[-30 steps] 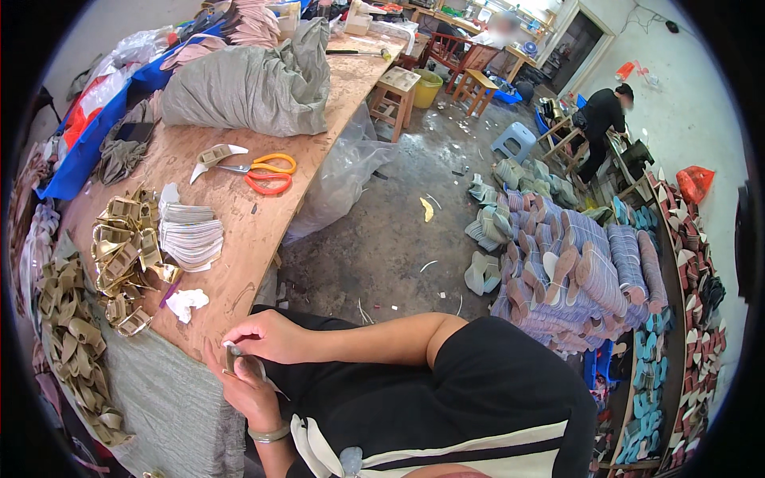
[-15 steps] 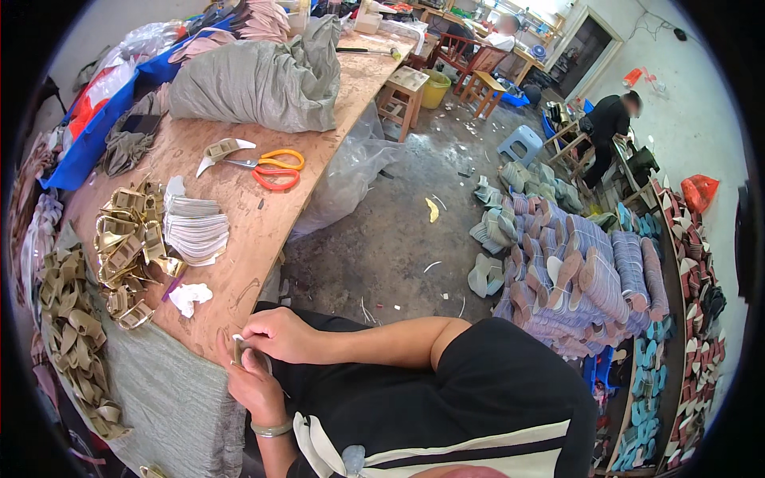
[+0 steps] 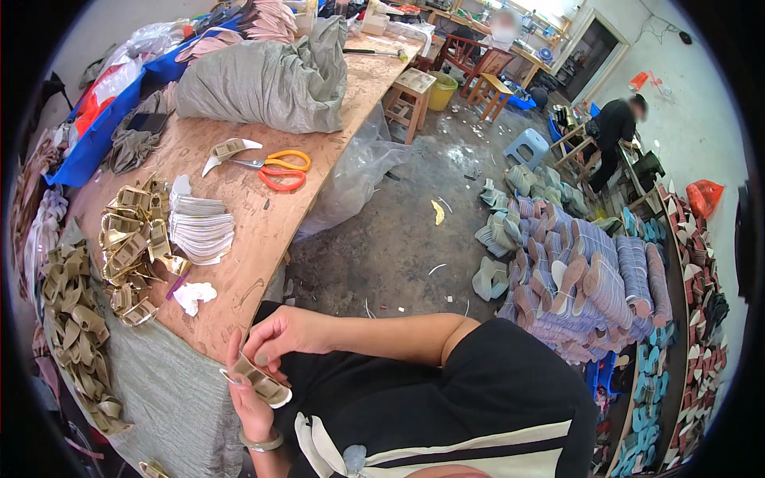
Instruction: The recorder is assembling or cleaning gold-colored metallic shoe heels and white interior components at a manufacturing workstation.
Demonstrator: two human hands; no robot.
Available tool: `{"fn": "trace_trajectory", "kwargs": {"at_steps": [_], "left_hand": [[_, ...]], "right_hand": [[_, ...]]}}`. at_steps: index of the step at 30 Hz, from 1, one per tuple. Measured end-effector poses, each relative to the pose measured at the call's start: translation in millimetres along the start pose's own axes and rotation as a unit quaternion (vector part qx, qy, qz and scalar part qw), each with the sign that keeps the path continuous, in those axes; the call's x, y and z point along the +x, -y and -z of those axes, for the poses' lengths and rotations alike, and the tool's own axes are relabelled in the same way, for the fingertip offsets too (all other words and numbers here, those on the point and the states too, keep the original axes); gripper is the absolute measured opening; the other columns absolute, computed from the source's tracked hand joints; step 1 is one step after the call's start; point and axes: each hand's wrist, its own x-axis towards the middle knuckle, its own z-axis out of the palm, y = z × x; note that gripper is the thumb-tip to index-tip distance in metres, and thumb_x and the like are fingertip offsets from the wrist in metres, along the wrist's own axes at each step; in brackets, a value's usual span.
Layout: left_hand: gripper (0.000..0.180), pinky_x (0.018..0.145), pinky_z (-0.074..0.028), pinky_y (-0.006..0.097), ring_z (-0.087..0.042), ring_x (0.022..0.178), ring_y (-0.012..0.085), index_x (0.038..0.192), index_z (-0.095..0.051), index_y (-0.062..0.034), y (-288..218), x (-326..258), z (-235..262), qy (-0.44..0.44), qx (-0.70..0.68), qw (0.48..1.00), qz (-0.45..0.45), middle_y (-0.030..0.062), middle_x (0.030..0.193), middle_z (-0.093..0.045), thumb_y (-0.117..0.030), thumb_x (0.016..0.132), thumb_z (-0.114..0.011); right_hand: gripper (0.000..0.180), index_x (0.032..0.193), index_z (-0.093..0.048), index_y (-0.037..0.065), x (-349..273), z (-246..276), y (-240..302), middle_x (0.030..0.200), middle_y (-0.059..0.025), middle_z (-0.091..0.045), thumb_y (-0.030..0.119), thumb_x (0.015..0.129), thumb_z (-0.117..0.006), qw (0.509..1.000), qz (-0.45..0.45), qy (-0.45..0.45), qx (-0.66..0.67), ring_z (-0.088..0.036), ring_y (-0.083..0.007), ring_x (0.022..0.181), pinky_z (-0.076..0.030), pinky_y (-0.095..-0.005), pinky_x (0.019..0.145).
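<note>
My left hand (image 3: 255,410), a bangle at its wrist, holds a small curved tan-and-white shoe piece (image 3: 275,390) just off the table's near edge. The fingers of my right hand (image 3: 285,333) are bent and pressed at that piece's upper end; their tips are partly hidden. A similar piece with white pointed ends (image 3: 231,149) lies by scissors (image 3: 283,170) with orange and red handles. Nearer to me are heaped gold shoe pieces (image 3: 131,239), a fanned stack of white pieces (image 3: 201,227), a purple tool (image 3: 177,285) and a crumpled white wad (image 3: 194,297).
A grey sack (image 3: 263,88) lies on the wooden table (image 3: 255,227). Olive-tan pieces (image 3: 76,327) heap at the left on grey cloth (image 3: 175,390). Bundled soles (image 3: 590,271) are stacked on the floor at right. A person in black (image 3: 613,131) bends over a bench; another sits far back.
The shoe piece has turned and now shows its inner face and white edge. My right hand's fingers have spread from a tighter pinch. The view has shifted slightly.
</note>
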Motion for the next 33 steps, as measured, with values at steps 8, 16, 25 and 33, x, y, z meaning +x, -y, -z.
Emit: {"fn": "trace_trajectory", "kwargs": {"at_steps": [8, 16, 25, 33], "left_hand": [[0.075, 0.048, -0.042, 0.020, -0.053, 0.054, 0.0111, 0.141, -0.024, -0.0004, 12.0, -30.0, 12.5, -0.019, 0.005, 0.999, 0.029, 0.0076, 0.075, -0.055, -0.057, 0.092, -0.035], [0.075, 0.068, -0.045, 0.025, -0.056, 0.076, 0.0145, 0.141, -0.019, 0.0030, 0.6, -35.7, -3.6, -0.068, 0.068, 0.995, 0.011, 0.0113, 0.094, -0.057, -0.053, 0.093, -0.036], [0.079, 0.084, -0.044, 0.026, -0.055, 0.096, 0.0158, 0.142, -0.018, -0.0003, 1.1, -27.4, -2.4, -0.043, 0.072, 0.996, 0.008, 0.0116, 0.114, -0.056, -0.032, 0.085, -0.063], [0.081, 0.069, -0.047, 0.024, -0.057, 0.077, 0.0115, 0.141, -0.021, -0.0003, -1.7, -29.4, -4.3, -0.033, 0.054, 0.994, 0.087, 0.0083, 0.097, -0.056, -0.027, 0.082, -0.068]], "right_hand": [[0.016, 0.094, -0.063, -0.006, 3.8, -15.6, -26.9, 0.073, -0.0105, -0.063, 0.000, 0.079, -0.063, 0.995, -0.064, 0.050, 0.065, -0.061, -0.0169, 0.054, -0.050, -0.0256, 0.052], [0.015, 0.089, -0.068, -0.002, 7.3, -14.8, -24.1, 0.078, -0.0056, -0.058, 0.004, 0.075, -0.068, 0.991, 0.022, 0.023, -0.128, -0.056, -0.0136, 0.068, -0.046, -0.0248, 0.066], [0.011, 0.079, -0.066, -0.002, 6.7, -12.8, -30.2, 0.074, -0.0036, -0.053, 0.008, 0.076, -0.069, 0.935, 0.161, -0.064, -0.308, -0.051, -0.0112, 0.069, -0.042, -0.0259, 0.062], [0.012, 0.073, -0.062, -0.001, 3.4, -14.2, -3.5, 0.073, -0.0067, -0.055, 0.009, 0.075, -0.067, 0.913, 0.193, 0.041, -0.356, -0.053, -0.0149, 0.069, -0.042, -0.0286, 0.062]]}}
